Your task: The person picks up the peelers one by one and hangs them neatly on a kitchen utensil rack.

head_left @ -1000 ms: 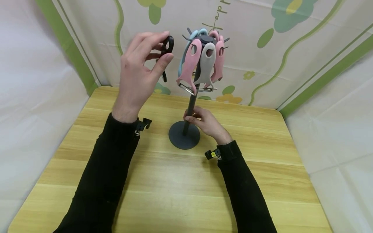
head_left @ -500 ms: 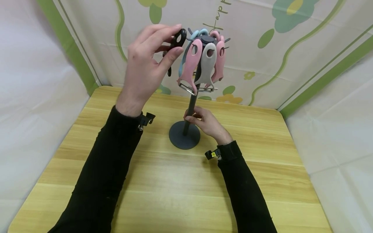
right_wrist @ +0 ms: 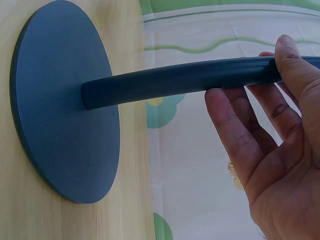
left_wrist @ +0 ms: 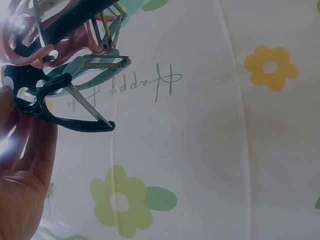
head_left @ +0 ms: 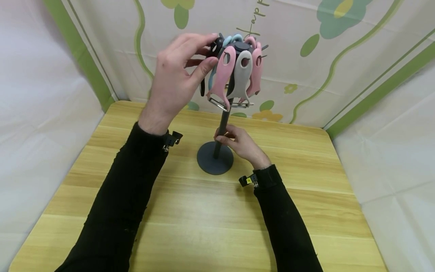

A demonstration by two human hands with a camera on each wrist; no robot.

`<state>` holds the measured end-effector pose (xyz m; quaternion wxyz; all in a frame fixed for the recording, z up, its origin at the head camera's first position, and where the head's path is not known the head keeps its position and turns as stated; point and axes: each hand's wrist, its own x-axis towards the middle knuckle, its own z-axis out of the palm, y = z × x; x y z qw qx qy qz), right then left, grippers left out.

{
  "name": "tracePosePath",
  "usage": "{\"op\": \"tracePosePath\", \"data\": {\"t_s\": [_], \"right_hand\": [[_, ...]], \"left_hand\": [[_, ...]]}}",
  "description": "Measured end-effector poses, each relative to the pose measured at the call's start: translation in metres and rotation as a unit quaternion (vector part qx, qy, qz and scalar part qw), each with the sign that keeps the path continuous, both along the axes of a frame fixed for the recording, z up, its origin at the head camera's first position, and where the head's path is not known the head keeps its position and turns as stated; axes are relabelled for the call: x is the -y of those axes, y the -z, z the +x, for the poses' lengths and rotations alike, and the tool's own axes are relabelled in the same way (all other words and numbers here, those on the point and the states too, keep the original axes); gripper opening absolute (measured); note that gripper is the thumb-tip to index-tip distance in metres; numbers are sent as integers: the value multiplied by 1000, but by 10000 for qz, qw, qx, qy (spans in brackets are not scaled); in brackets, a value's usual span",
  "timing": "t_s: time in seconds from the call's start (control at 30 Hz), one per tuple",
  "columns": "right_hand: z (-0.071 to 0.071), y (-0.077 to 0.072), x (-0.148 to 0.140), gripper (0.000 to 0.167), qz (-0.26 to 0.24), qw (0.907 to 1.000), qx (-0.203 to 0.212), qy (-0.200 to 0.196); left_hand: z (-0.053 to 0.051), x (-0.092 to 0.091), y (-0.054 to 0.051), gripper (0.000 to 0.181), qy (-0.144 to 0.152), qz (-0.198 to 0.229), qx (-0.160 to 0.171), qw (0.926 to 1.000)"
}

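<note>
My left hand (head_left: 180,75) pinches a black peeler (left_wrist: 75,123) by its handle end, right at the left hooks of a dark grey rack. Whether the handle's hole is on a hook cannot be seen, since fingers cover it. Low on the rack's pole (right_wrist: 185,77), my right hand (head_left: 242,143) holds it between thumb and fingers. Around the rack's top hang a pink peeler (head_left: 222,73), a grey peeler (head_left: 242,73), another pink peeler (head_left: 256,73) and light blue peelers (head_left: 237,37), partly hidden behind.
The rack's round base (head_left: 215,166) stands on a wooden table (head_left: 190,226). A printed cloth (head_left: 299,68) with flowers hangs close behind the rack. White cloth walls flank the table on both sides.
My left hand has carried the black peeler rightward to the rack's left hooks, dipping slightly over the last half second. The right hand and the rack stay put.
</note>
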<state>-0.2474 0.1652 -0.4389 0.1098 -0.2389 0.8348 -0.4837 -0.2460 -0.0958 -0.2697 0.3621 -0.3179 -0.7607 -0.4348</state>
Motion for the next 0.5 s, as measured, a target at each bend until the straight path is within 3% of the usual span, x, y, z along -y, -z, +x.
{"op": "tracePosePath", "data": {"t_s": [0.3,0.5], "right_hand": [[0,0,0,21,9,10000,-31,-20],[3,-4,2,20,115,9998,-135,13]], "left_hand": [[3,1,9,48,45,-26,323,9995],[4,6,20,38,66,107,486,9987]]}}
